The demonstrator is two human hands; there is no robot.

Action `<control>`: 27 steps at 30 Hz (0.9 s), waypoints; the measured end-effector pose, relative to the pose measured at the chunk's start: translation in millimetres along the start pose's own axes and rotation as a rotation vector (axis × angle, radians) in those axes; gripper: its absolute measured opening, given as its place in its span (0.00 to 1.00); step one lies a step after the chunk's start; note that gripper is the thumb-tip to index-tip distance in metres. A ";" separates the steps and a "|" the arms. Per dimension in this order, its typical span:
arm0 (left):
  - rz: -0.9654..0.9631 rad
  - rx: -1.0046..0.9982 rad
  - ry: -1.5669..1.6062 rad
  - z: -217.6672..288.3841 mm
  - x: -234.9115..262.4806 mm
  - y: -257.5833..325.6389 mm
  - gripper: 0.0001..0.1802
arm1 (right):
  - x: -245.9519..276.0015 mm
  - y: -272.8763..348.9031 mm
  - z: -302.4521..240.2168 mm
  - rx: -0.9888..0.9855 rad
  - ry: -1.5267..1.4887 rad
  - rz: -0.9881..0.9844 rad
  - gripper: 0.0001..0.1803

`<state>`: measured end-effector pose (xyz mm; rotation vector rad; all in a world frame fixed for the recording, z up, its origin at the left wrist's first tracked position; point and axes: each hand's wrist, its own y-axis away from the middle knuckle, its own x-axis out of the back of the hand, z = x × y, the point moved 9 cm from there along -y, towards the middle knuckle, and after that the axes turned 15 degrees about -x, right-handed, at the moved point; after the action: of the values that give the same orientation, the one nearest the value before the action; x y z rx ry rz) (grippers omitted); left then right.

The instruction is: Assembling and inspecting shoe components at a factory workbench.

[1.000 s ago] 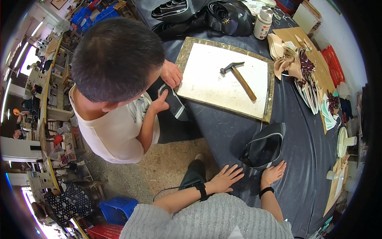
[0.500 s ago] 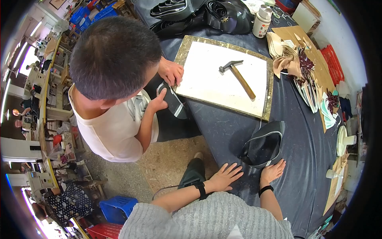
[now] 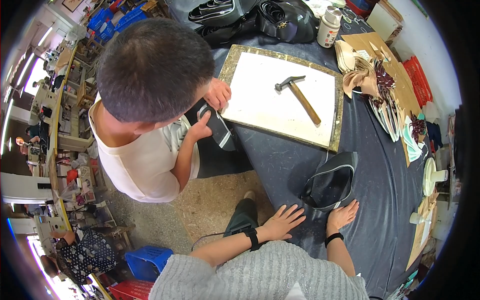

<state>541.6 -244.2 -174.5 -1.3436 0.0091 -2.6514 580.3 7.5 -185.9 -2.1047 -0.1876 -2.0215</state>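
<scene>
My left hand (image 3: 284, 223) lies flat on the dark table cover (image 3: 382, 220), palm down with its fingers spread and nothing in it. My right hand (image 3: 343, 215) rests farther right, fingers stretched out and slightly apart. Its fingers lie beside the near rim of a black shoe upper (image 3: 347, 164); whether they touch it I cannot tell. The upper stands as an open loop with a pale edge strip. Across the table corner, a co-worker's hands (image 3: 201, 127) hold a similar black piece with pale strips (image 3: 220, 131) at the board's left edge.
A wood-handled hammer (image 3: 304, 102) lies on a white-topped board (image 3: 260, 90). Behind it are black uppers (image 3: 285, 22) and a pale bottle (image 3: 329, 27). Cut pieces (image 3: 362, 75) lie on cardboard at the right. A blue crate (image 3: 145, 262) stands on the floor at lower left.
The co-worker's head has shifted right, toward the board, over the piece in their hands. Both my hands and the shoe upper beside them stay in place.
</scene>
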 end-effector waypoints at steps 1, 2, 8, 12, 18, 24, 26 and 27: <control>-0.054 0.015 0.035 -0.5 0.3 -0.7 0.52 | 0.1 0.3 -0.8 0.001 -0.002 0.000 0.33; -0.109 0.030 0.071 -1.1 -1.5 -0.4 0.50 | 0.9 0.8 -2.1 0.002 -0.003 0.000 0.33; -0.091 0.029 0.075 -1.1 -0.5 0.8 0.51 | 0.9 1.0 -2.5 -0.005 0.003 -0.012 0.33; -0.090 0.023 0.070 -1.7 -2.0 1.6 0.51 | 0.4 0.8 -1.7 -0.003 0.006 -0.006 0.33; -0.043 0.011 0.044 -1.5 -2.2 3.6 0.51 | 5.5 4.3 -5.3 -0.011 0.000 -0.025 0.34; -0.081 0.025 0.066 0.4 -0.4 3.3 0.51 | 3.1 4.1 -2.1 -0.004 -0.010 -0.014 0.34; -0.063 0.015 0.048 0.4 -0.2 3.5 0.51 | 3.1 4.2 -2.7 -0.002 -0.016 -0.013 0.34; -0.063 0.015 0.048 0.1 -1.5 4.0 0.51 | 3.2 4.2 -3.3 0.002 -0.015 -0.011 0.34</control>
<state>543.2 -247.9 -176.0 -1.2964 -0.0475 -2.7291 578.3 2.4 -182.9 -2.1232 -0.2045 -2.0112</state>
